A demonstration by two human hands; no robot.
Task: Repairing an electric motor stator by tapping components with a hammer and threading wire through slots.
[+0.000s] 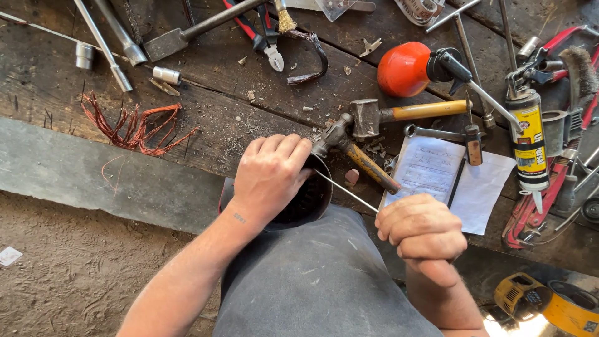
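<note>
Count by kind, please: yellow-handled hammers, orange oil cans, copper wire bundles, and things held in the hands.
Yellow-handled hammers: 2
Orange oil can: 1
Copper wire bundle: 1
Held things: 2, dark round housing in left hand, thin metal rod in right hand
Total: 6

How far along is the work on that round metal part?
Done: a bundle of copper wire lies loose on the bench. In hand: left hand steadies the dark round part; right hand grips a thin rod poked into it. What remains inside is hidden.
</note>
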